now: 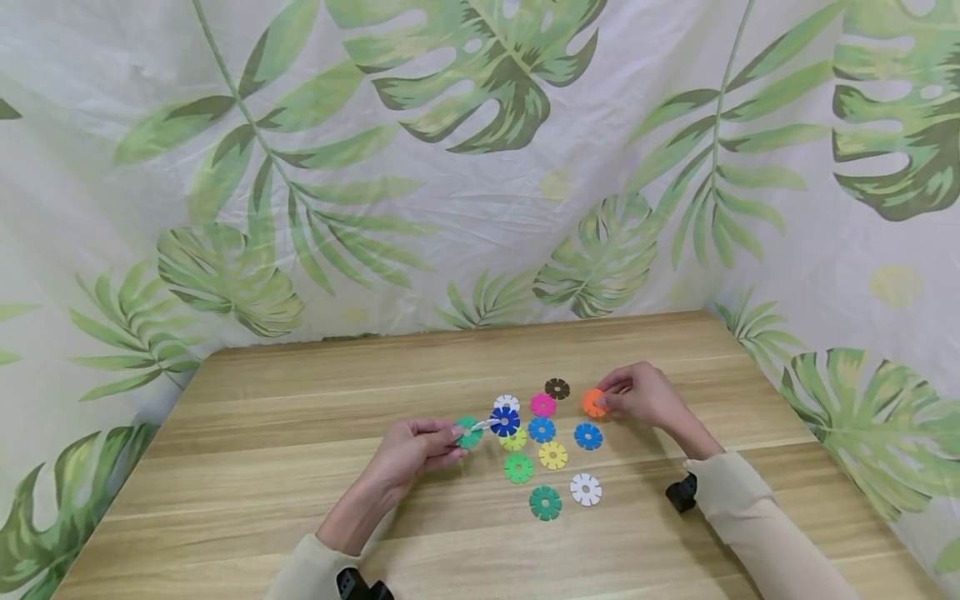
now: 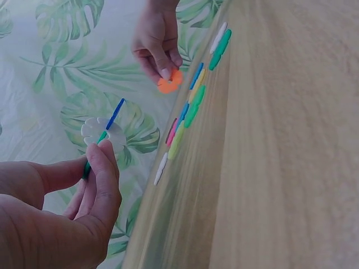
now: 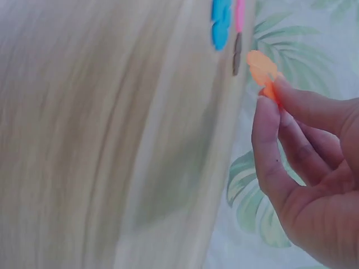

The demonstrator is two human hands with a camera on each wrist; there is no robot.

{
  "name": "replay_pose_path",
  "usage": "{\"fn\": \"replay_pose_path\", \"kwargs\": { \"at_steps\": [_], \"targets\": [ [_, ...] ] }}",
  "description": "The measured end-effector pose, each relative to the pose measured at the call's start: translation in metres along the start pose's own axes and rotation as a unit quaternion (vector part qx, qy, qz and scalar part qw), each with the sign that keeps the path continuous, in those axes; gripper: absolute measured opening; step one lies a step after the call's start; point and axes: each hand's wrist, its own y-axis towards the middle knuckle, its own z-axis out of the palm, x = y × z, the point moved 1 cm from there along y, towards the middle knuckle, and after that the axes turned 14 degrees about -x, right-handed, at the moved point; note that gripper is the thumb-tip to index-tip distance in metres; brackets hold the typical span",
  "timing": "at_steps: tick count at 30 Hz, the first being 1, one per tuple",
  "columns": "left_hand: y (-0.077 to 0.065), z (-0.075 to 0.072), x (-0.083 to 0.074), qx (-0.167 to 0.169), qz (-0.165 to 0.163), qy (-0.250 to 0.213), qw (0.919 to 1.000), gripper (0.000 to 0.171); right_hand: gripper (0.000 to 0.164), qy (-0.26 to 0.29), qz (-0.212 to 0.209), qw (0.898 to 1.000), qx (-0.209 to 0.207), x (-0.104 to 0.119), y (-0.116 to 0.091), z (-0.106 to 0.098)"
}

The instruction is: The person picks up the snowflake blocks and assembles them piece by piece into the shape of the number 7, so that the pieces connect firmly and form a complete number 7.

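My left hand [image 1: 408, 454] pinches a green notched plastic disc [image 1: 468, 432] between thumb and fingers. Joined to that green disc are a white disc [image 2: 91, 128], seen nearly edge-on from the head, and a dark blue disc [image 1: 505, 422]; the three form a small chain held above the table. On the other side, my right hand [image 1: 649, 398] pinches an orange notched disc [image 1: 593, 403] between thumb and fingertips, to the right of the loose discs. In the right wrist view, the fingers cover part of the orange disc [image 3: 262, 68].
Several loose discs lie between the hands, among them brown [image 1: 557, 389], pink [image 1: 543, 406], yellow [image 1: 553, 455], light green [image 1: 518, 467], green [image 1: 545, 503] and white [image 1: 586, 490]. They rest on a wooden table [image 1: 285, 417]. A leaf-patterned cloth [image 1: 480, 208] hangs behind it.
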Motion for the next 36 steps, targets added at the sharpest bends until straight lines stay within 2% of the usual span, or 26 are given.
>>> {"fn": "replay_pose_path", "kwargs": {
  "at_steps": [4,8,13,22,29,36],
  "targets": [
    [0.002,0.000,-0.001,-0.004,-0.005,0.001,1.0000,0.035,0.017,0.060,0.020,0.998,-0.001,0.010,-0.004,0.002],
    [0.001,-0.001,-0.001,0.000,-0.005,-0.005,1.0000,0.037,0.021,0.127,0.026,0.992,0.004,0.019,-0.009,0.005],
    [0.001,-0.002,-0.002,0.007,-0.002,-0.009,0.9999,0.039,0.026,0.162,0.012,0.987,0.006,0.028,-0.014,0.010],
    [0.000,-0.003,-0.003,0.007,0.001,-0.006,1.0000,0.040,0.027,0.166,-0.002,0.986,0.008,0.036,-0.021,0.021],
    [0.001,-0.002,-0.004,0.007,0.001,-0.008,0.9999,0.039,0.020,0.151,-0.006,0.988,0.002,0.040,-0.025,0.030],
    [0.002,-0.002,-0.004,0.009,0.000,-0.010,0.9999,0.039,0.013,0.149,-0.042,0.988,0.005,0.045,-0.028,0.036]
  ]
}}
